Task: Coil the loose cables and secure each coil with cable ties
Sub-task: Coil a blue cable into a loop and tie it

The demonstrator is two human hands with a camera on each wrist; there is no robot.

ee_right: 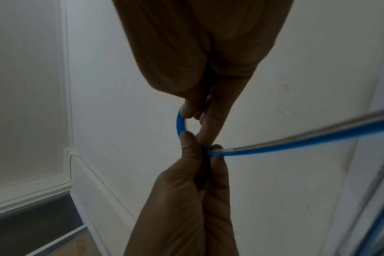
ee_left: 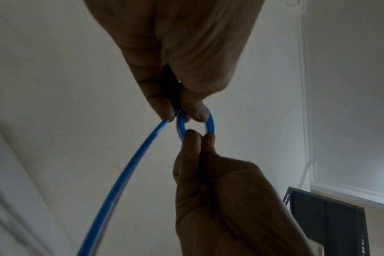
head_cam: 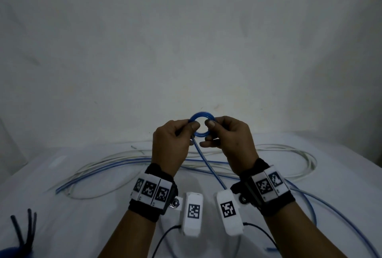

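A person's left hand [head_cam: 172, 141] and right hand [head_cam: 227, 137] held a small blue coil [head_cam: 201, 125] of a few turns above a white-covered table [head_cam: 62, 216], each hand pinching one side of the ring between thumb and fingertips. The left pinch also took in the point where the uncoiled blue cable [head_cam: 208, 166] left the ring; from there the cable ran down between the wrists to the table and on in long loops across the cloth and round the right side. The wrist views confirmed both pinches: thumb and fingers [ee_left: 200, 110] were closed on the ring from one side, the other hand's fingers [ee_right: 187, 108] on the opposite arc. By the look of it the coiling had only begun, with most of the blue cable loose. A white cable [head_cam: 289, 150] lay uncoiled beside it, untouched. Black cable ties [head_cam: 26, 228] sat at the near left corner of the table, well apart from both hands, and no tie was on any coil yet
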